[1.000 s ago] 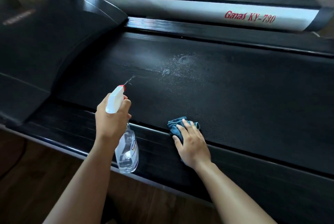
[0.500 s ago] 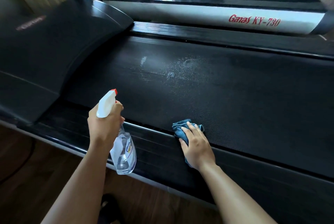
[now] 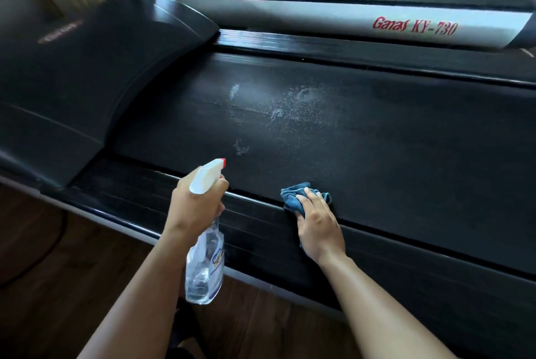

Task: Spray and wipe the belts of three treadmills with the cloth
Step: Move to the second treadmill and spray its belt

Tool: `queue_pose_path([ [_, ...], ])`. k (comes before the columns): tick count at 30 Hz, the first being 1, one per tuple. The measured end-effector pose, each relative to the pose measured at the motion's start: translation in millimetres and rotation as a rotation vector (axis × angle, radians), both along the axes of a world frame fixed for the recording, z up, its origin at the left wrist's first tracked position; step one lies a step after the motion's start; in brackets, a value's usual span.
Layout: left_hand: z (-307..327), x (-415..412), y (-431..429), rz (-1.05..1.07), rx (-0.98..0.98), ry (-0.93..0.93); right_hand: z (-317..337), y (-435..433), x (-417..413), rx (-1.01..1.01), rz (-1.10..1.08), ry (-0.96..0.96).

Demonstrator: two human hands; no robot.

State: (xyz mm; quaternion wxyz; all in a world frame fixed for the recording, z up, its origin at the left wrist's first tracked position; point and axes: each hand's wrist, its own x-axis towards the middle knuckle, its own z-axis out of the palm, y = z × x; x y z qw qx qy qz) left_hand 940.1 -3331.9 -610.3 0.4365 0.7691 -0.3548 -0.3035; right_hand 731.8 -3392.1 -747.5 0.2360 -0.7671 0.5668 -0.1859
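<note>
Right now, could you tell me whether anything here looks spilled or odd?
Only whitish spray droplets speckle the belt ahead of the cloth; they are not yet wiped. Nothing else stands out.

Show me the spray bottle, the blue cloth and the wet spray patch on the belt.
spray bottle [image 3: 204, 266], head view, on its clear body beside the label.
blue cloth [image 3: 291, 195], head view, on the bunched fold at its far edge.
spray patch [image 3: 293, 109], head view, on its speckled middle.

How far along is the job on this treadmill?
Done: spray droplets speckle the near belt. In hand: the left hand grips the spray bottle; the right hand rests on the blue cloth at the belt's edge. Left: wiping those droplets; the rear treadmill, I cannot tell.
</note>
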Motion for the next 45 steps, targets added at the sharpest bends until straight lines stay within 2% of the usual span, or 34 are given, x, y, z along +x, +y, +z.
queue_pose_path([
  [6, 22, -20, -12, -0.140, -0.193, 0.054, 2, 20, -28, -0.036, -0.066, 0.010],
  [10, 28, -34, -25, -0.149, -0.231, 0.049, 3, 28, -47, -0.047, -0.080, 0.048],
  [18, 19, -48, -21, -0.291, 0.045, 0.103, 7, 33, -61, -0.007, -0.107, 0.048],
  [23, 15, -57, -5, -0.399, 0.115, 0.068, 7, 32, -65, 0.006, -0.121, 0.047],
  [35, 31, -90, -28, -0.492, -0.184, 0.181, 11, 44, -100, 0.012, -0.199, 0.066],
  [38, 34, -105, -38, -0.488, -0.247, 0.157, 11, 47, -119, 0.005, -0.246, 0.075],
  [45, 39, -142, -52, -0.582, -0.238, 0.182, 8, 49, -146, -0.016, -0.316, 0.087],
])
